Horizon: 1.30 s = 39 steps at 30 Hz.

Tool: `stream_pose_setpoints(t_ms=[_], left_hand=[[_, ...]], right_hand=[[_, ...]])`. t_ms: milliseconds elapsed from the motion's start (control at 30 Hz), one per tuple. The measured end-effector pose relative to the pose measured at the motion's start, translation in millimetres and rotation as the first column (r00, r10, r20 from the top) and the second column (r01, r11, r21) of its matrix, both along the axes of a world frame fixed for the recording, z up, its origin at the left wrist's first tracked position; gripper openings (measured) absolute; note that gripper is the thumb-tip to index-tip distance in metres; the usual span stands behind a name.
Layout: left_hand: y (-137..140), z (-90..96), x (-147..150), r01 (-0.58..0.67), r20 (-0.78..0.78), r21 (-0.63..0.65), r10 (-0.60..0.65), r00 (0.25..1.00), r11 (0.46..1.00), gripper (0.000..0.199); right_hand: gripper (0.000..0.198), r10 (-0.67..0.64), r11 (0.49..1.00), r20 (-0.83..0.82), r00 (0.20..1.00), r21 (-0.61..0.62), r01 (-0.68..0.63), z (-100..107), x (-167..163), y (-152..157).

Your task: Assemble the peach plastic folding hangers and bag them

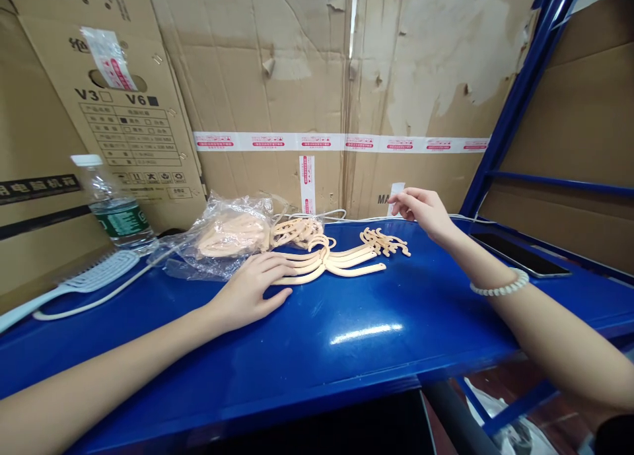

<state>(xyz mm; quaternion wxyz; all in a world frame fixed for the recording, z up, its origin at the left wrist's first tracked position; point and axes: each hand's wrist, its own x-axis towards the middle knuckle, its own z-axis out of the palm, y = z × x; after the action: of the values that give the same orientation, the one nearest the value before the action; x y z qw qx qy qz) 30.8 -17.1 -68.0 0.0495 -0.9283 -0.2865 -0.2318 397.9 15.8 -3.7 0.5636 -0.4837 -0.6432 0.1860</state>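
Observation:
Several cream, curved, hanger-shaped pieces [354, 271] lie fanned together on the blue table, with hook-like curls [321, 242] at their middle. My left hand [255, 284] rests flat over their left ends, fingers stretched out and covering part of them. Raised above the table at the right, my right hand [419, 209] has loosely bent fingers, and nothing shows in them. Below and left of it sits a small pile of cream S-shaped hooks [384, 242]. More cream pieces [232, 236] are in a clear plastic bag [181, 268], with another heap of cream pieces [297, 231] beside it.
A water bottle [119, 214] and a pale blue hairbrush [102, 272] are at the left, near a white cable [111, 295]. A dark phone [520, 253] lies at the right. Cardboard [277, 65] stands behind the blue table [297, 349]; a blue metal post [515, 98] rises at the right.

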Motion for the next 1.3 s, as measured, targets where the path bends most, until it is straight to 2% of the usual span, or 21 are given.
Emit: stream_pose_setpoints(t_ms=[233, 433, 567, 700, 767, 1100, 1300], left_hand=[[-8, 4.6, 4, -0.011, 0.011, 0.006, 0.011, 1.000, 1.000, 0.024], [-5, 4.9, 7, -0.004, 0.033, 0.012, 0.004, 0.999, 1.000, 0.025], [-4, 8.3, 5, -0.025, -0.006, 0.041, 0.025, 1.000, 0.999, 0.025], [-5, 11.3, 4, -0.031, -0.036, 0.071, 0.034, 0.999, 0.997, 0.025], [-5, 11.2, 4, -0.035, -0.055, 0.066, 0.039, 0.998, 0.997, 0.023], [-5, 6.7, 3, -0.023, -0.081, 0.031, 0.025, 0.996, 0.999, 0.018], [-3, 2.8, 1, -0.003, -0.067, 0.021, 0.004, 0.998, 1.000, 0.018]], right_hand=[[0.024, -0.006, 0.999, 0.307, 0.952, -0.048, 0.022, -11, 14, 9], [0.029, -0.039, 0.992, 0.575, 0.818, -0.074, 0.099, -30, 13, 18], [0.026, 0.014, 0.994, 0.613, 0.790, -0.097, 0.057, -23, 17, 13], [0.027, 0.120, 0.988, 0.703, 0.701, -0.151, -0.018, -9, 34, 8], [0.027, 0.133, 0.987, 0.740, 0.660, -0.158, -0.021, -7, 43, 11], [0.027, 0.200, 0.980, 0.815, 0.544, -0.178, -0.093, -35, 48, 40], [0.029, 0.206, 0.978, 0.848, 0.488, -0.171, -0.115, -38, 56, 46]])
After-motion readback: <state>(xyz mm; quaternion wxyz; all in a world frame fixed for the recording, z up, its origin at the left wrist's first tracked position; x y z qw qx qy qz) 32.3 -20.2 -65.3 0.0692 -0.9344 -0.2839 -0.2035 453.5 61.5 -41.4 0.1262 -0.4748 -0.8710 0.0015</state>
